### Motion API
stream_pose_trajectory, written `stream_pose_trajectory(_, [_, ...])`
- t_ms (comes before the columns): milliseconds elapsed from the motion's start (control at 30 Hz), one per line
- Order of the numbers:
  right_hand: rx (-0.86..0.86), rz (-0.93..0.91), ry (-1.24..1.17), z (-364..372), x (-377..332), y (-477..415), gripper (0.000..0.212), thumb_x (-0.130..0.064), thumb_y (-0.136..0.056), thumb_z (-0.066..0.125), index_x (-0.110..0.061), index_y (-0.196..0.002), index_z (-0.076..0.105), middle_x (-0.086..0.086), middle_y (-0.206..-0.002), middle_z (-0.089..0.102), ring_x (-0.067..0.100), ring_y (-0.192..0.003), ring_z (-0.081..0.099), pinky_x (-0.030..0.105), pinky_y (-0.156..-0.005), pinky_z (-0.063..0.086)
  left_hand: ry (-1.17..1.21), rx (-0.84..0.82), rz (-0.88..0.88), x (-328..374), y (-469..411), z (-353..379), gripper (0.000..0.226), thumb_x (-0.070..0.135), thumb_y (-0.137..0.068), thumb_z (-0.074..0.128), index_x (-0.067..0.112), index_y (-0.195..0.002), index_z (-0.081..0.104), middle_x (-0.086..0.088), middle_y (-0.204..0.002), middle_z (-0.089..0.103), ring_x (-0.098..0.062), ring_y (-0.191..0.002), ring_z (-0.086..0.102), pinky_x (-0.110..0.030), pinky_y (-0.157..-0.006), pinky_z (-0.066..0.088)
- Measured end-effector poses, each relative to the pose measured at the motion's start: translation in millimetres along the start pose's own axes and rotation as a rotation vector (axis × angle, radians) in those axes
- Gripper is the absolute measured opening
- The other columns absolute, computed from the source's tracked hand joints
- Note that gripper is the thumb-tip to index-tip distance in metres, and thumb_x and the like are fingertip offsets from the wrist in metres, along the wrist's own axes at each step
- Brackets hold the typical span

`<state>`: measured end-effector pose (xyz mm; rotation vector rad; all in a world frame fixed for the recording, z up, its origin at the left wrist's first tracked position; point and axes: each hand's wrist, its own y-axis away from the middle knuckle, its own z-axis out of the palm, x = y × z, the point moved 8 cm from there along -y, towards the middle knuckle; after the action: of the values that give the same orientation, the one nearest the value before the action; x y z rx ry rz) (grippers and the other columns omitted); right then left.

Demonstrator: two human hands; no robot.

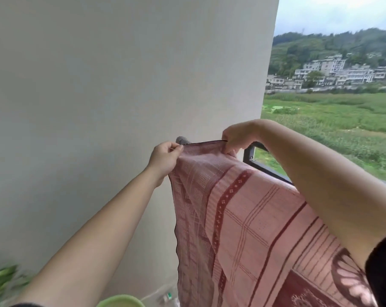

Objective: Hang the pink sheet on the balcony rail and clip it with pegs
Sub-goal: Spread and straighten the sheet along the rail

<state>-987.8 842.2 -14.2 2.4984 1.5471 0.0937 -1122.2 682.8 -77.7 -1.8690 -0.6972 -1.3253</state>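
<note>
The pink sheet [249, 218], patterned with dark red bands and grids, hangs over the dark balcony rail [265, 168] and drapes down toward me. My left hand [164, 159] pinches the sheet's top edge at its left corner. My right hand [236, 138] grips the same edge a short way to the right, so the hem is stretched taut between them. A grey end of the rail [182, 140] shows just behind the left corner, against the wall. No pegs are visible.
A plain pale wall [121, 85] fills the left and meets the rail. A green round container rim [121, 301] and green leaves [3, 280] sit low at the bottom left. Beyond the rail lie green fields and distant buildings.
</note>
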Motion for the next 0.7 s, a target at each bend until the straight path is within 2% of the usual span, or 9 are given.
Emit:
stream_pose_trajectory(100, [0.04,0.013,-0.001,9.0,5.6,-11.8,0.045,-0.035,-0.091,0.066,-0.022,-0.132,0.052,0.002,-0.122,0.059,0.022,-0.107,0.062,0.036,-0.088,0.053,-0.054,-0.048,-0.048,-30.6,-5.5,10.9,0.017,0.028,-0.095,0.06,0.013,-0.091,0.068,-0.001,-0.083,0.061,-0.016,-0.076,0.053,-0.029,-0.071,0.041])
stream_pose_trajectory(133, [0.017,0.022,-0.004,12.4,5.3,-14.3,0.047,-0.035,-0.092,0.066,-0.026,-0.136,0.051,0.002,-0.124,0.058,0.021,-0.108,0.062,0.036,-0.088,0.054,-0.054,-0.071,-0.048,-35.2,-9.4,14.3,0.016,0.029,-0.095,0.06,0.016,-0.091,0.068,0.0,-0.082,0.061,-0.015,-0.075,0.054,-0.028,-0.07,0.042])
stream_pose_trajectory(233, [-0.057,0.098,-0.042,15.6,6.3,-24.0,0.032,-0.029,-0.093,0.063,-0.02,-0.124,0.062,0.001,-0.111,0.066,0.014,-0.095,0.067,0.03,-0.078,0.054,-0.023,-0.147,-0.018,-36.4,-24.7,18.8,0.012,0.028,-0.095,0.063,0.023,-0.087,0.07,0.009,-0.076,0.064,-0.006,-0.07,0.056,-0.018,-0.063,0.043])
stream_pose_trajectory(333, [-0.13,0.164,-0.208,18.9,1.4,-32.7,0.01,-0.026,-0.091,0.06,-0.024,-0.1,0.064,0.005,-0.119,0.064,0.021,-0.108,0.064,0.04,-0.096,0.052,0.009,-0.161,0.052,-30.1,-43.4,13.1,0.012,0.025,-0.095,0.063,0.021,-0.086,0.068,0.009,-0.071,0.06,-0.004,-0.063,0.054,-0.013,-0.056,0.042])
stream_pose_trajectory(433, [-0.151,0.192,-0.368,24.9,-7.6,-49.9,0.013,-0.02,-0.094,0.054,-0.022,-0.101,0.064,0.01,-0.116,0.065,0.024,-0.106,0.064,0.044,-0.1,0.05,0.016,-0.152,0.114,-25.7,-62.8,5.6,0.013,0.024,-0.097,0.059,0.015,-0.09,0.066,0.005,-0.072,0.059,-0.011,-0.066,0.051,-0.022,-0.061,0.041])
stream_pose_trajectory(467, [-0.115,0.208,-0.336,24.2,-10.1,-55.9,0.017,-0.017,-0.096,0.053,-0.016,-0.108,0.065,0.011,-0.115,0.067,0.023,-0.101,0.065,0.041,-0.095,0.053,0.015,-0.144,0.131,-26.2,-70.1,3.0,0.015,0.024,-0.097,0.059,0.013,-0.092,0.066,0.002,-0.075,0.06,-0.013,-0.069,0.052,-0.026,-0.064,0.042])
stream_pose_trajectory(533, [0.037,0.224,-0.096,13.1,-13.9,-69.6,0.026,-0.015,-0.1,0.046,-0.009,-0.12,0.062,0.011,-0.111,0.067,0.023,-0.089,0.065,0.037,-0.078,0.056,-0.011,-0.118,0.155,-30.1,-83.5,-2.4,0.017,0.027,-0.096,0.058,0.012,-0.092,0.066,-0.004,-0.081,0.064,-0.017,-0.072,0.056,-0.033,-0.068,0.046])
stream_pose_trajectory(600, [0.289,0.213,0.113,-8.0,-24.3,-76.6,0.029,-0.022,-0.103,0.041,-0.013,-0.125,0.057,0.012,-0.11,0.063,0.026,-0.083,0.06,0.033,-0.063,0.05,-0.037,-0.076,0.169,-36.0,-95.8,-8.8,0.017,0.03,-0.095,0.057,0.015,-0.09,0.064,-0.004,-0.079,0.065,-0.016,-0.067,0.055,-0.034,-0.068,0.046])
stream_pose_trajectory(700, [0.6,0.195,0.186,-32.1,-40.0,-76.5,0.023,-0.023,-0.106,0.04,-0.014,-0.123,0.053,0.015,-0.103,0.063,0.027,-0.075,0.056,0.03,-0.05,0.037,-0.021,0.032,0.154,-40.4,-109.1,-19.6,0.017,0.029,-0.097,0.056,0.016,-0.09,0.063,0.007,-0.072,0.058,-0.012,-0.063,0.051,-0.029,-0.065,0.043])
